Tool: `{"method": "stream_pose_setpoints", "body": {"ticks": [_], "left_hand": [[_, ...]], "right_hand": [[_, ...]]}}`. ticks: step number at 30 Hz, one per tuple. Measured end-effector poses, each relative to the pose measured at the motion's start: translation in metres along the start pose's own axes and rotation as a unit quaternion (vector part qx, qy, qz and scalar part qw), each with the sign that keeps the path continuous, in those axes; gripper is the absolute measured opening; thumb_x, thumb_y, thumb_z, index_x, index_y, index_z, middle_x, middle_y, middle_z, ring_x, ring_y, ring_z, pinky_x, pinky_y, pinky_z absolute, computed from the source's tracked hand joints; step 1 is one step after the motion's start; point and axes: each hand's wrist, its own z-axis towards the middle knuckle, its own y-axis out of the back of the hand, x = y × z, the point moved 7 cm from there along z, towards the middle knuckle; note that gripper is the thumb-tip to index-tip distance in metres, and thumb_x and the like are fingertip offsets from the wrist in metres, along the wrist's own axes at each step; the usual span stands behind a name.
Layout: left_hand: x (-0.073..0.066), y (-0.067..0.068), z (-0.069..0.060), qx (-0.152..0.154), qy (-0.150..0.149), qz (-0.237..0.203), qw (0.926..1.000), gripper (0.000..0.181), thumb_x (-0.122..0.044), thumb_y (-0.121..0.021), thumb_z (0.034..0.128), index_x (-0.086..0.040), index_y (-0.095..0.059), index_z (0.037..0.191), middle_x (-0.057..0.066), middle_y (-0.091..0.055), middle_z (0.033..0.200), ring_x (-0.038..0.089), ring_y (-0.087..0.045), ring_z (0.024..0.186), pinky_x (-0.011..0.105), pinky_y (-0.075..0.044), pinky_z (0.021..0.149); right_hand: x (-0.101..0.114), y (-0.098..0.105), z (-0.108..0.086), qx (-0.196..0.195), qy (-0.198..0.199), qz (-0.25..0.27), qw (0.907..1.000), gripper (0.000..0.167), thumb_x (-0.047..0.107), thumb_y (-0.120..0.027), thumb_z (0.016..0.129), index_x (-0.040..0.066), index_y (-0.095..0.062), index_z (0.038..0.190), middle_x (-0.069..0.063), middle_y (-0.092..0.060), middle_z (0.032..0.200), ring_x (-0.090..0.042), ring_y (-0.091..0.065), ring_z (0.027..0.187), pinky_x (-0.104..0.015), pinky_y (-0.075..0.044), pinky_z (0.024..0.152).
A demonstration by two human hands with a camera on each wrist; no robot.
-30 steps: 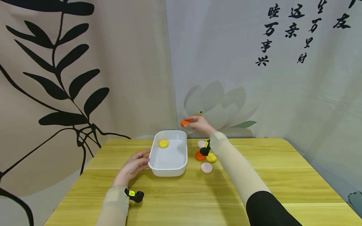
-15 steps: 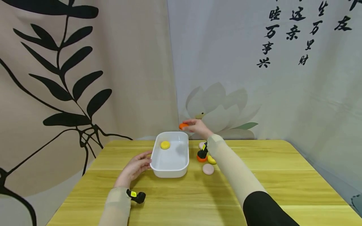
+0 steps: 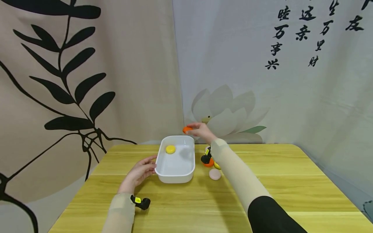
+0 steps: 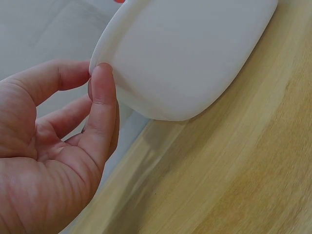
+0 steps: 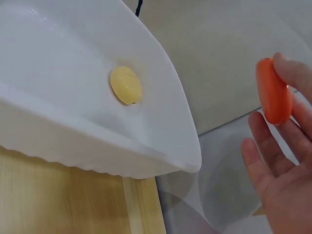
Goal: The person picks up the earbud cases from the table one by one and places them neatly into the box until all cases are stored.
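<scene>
I hold a rounded, flattened orange piece (image 3: 187,129) pinched between the thumb and fingers of my right hand (image 3: 201,131); the right wrist view shows it turned nearly edge-on, my lower fingers spread beneath it. It hangs raised, outside the far right corner of a white rectangular tray (image 3: 175,179) with rounded corners and not touching its rim. The fingers and thumb of my left hand (image 3: 139,172) are bent in at the tray's left rim and grip it there.

Inside, a glossy yellow round piece (image 3: 170,149) lies towards the far end, nearer the left wall. From it the tray's white floor stretches to the near wall. Just right of the tray, a second orange round piece (image 3: 209,163) and a flat pale pink disc (image 3: 214,174) lie on the wood-grain worktop (image 3: 175,210); a second yellow piece (image 3: 217,165) is partly hidden by my beige sleeve (image 3: 236,165). The tray's far end stands close to the worktop's back edge, and ample wood surface runs from its near wall towards me, between my forearms.
</scene>
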Motion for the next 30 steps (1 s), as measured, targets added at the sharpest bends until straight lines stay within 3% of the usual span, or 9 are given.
{"method": "stream_pose_setpoints", "body": {"ticks": [7, 14, 21, 30], "left_hand": [[-0.002, 0.0, -0.002, 0.005, -0.005, -0.002, 1.0, 0.056, 0.0, -0.056, 0.0948, 0.004, -0.035, 0.146, 0.014, -0.057, 0.107, 0.017, -0.061, 0.084, 0.028, -0.055, 0.079], [-0.003, -0.002, 0.001, 0.003, -0.004, -0.011, 0.9999, 0.054, 0.003, -0.054, 0.0949, 0.004, -0.036, 0.146, 0.025, -0.053, 0.116, 0.019, -0.061, 0.085, 0.027, -0.055, 0.078], [-0.002, -0.003, 0.001, 0.017, -0.014, -0.012, 0.9997, 0.055, 0.002, -0.053, 0.0954, 0.006, -0.033, 0.147, 0.023, -0.054, 0.113, 0.018, -0.061, 0.083, 0.025, -0.054, 0.077], [0.0, 0.0, -0.001, -0.002, 0.0, -0.023, 0.9997, 0.053, 0.002, -0.054, 0.0946, 0.003, -0.038, 0.145, 0.026, -0.053, 0.117, 0.02, -0.062, 0.084, 0.027, -0.055, 0.076]], "right_hand": [[0.0, -0.004, 0.004, -0.019, 0.0, 0.007, 0.9998, 0.048, 0.017, -0.077, 0.084, 0.007, -0.062, 0.129, -0.008, -0.059, 0.131, -0.024, -0.054, 0.117, -0.04, -0.046, 0.099], [0.002, -0.008, 0.008, -0.03, 0.015, 0.018, 0.9993, 0.051, 0.016, -0.076, 0.084, 0.002, -0.059, 0.131, -0.01, -0.058, 0.133, -0.024, -0.053, 0.115, -0.039, -0.047, 0.095], [-0.001, -0.016, 0.011, -0.053, 0.008, 0.009, 0.9985, 0.048, 0.017, -0.078, 0.083, 0.005, -0.063, 0.127, -0.007, -0.062, 0.126, -0.024, -0.055, 0.11, -0.038, -0.049, 0.091], [-0.005, -0.024, 0.01, -0.088, -0.005, 0.001, 0.9961, 0.045, 0.019, -0.077, 0.084, 0.008, -0.065, 0.126, -0.005, -0.063, 0.124, -0.023, -0.055, 0.103, -0.035, -0.048, 0.085]]}}
